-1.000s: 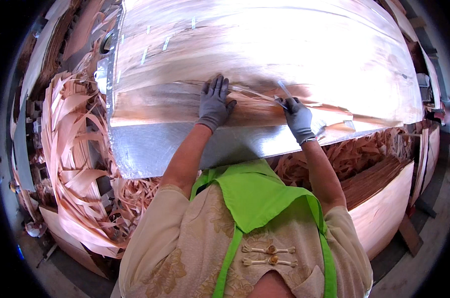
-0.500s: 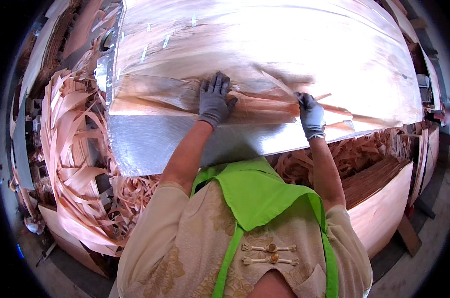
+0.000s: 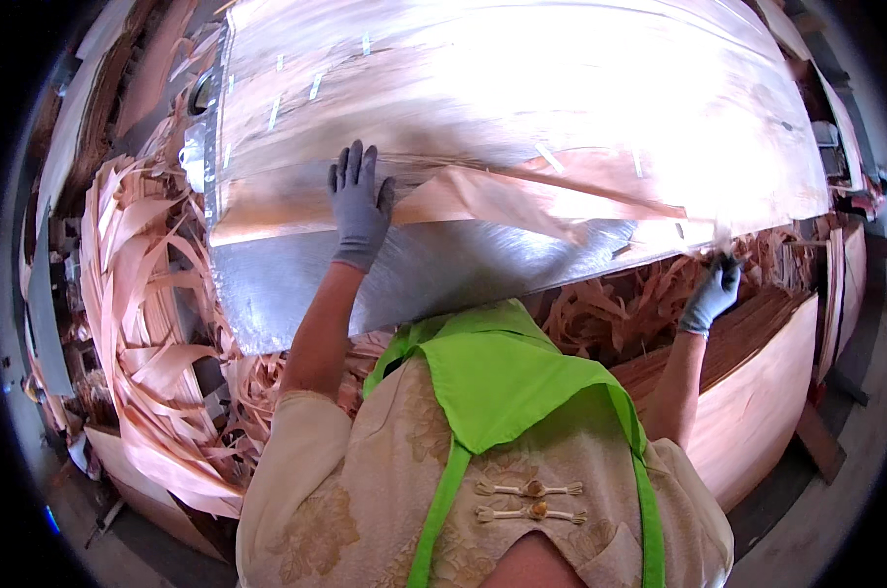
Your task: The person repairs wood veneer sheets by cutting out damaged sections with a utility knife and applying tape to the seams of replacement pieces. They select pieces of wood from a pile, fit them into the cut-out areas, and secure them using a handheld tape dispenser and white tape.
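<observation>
My left hand (image 3: 358, 206), in a grey glove, lies flat with fingers stretched out on the near edge of a thin wood veneer sheet (image 3: 296, 186). To its right, a loose, creased flap of veneer (image 3: 492, 201) is raised and partly blurred. Under the sheet's near edge shows a metal tabletop (image 3: 296, 284). My right hand (image 3: 712, 294), also gloved, is closed just off the table's near right edge. Something thin and blurred stands up from its fingers; I cannot make out what. Short pale tape pieces (image 3: 548, 158) stick to the veneer.
Curled veneer strips (image 3: 149, 323) are heaped left of the table, and more scraps (image 3: 620, 304) lie below its near edge. A stack of veneer sheets (image 3: 767, 382) stands at the right near my right forearm. Glare washes out the sheet's far right part.
My left hand has slid left along the veneer. My right hand has swung right and toward me, off the sheet. The creased veneer between them has shifted, with a flap now lifted.
</observation>
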A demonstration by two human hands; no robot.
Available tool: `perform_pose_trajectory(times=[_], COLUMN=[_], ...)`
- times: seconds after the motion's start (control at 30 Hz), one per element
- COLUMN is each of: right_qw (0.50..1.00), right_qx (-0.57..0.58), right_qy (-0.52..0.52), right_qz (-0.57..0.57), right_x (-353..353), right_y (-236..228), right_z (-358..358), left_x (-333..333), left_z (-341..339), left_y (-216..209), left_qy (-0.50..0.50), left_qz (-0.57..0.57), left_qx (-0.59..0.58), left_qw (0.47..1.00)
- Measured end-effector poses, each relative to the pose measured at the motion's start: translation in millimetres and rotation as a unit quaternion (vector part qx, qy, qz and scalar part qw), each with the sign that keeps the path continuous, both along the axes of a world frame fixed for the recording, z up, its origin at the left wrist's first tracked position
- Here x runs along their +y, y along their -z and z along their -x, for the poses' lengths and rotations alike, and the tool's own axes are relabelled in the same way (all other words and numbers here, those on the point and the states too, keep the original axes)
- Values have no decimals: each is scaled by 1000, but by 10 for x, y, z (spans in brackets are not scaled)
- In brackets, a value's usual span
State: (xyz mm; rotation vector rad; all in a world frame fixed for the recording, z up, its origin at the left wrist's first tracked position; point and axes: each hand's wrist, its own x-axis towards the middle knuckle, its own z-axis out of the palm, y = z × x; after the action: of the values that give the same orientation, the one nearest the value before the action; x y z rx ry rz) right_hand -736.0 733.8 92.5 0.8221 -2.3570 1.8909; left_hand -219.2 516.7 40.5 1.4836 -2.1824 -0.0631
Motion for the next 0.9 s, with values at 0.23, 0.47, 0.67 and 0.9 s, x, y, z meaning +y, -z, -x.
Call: perform_pose_trajectory(times=[0.23, 0.47, 0.67, 0.9], right_qw=[954, 828, 793, 962], right_qx=[158, 20, -46, -255], right_qy=[168, 320, 196, 54], right_qz=[-191, -460, -575, -78], right_x=[1722, 3019, 3518, 1123], right_y=[565, 575, 912, 789], right_z=[924, 887, 727, 337], left_x=[341, 260, -27, -95], left_z=[476, 677, 931, 962], left_y=[-219, -8, -494, -795], left_qy=[163, 227, 160, 132], left_qz=[-33, 23, 24, 45], left_qx=[-29, -150, -85, -96], left_qw=[986, 962, 983, 986])
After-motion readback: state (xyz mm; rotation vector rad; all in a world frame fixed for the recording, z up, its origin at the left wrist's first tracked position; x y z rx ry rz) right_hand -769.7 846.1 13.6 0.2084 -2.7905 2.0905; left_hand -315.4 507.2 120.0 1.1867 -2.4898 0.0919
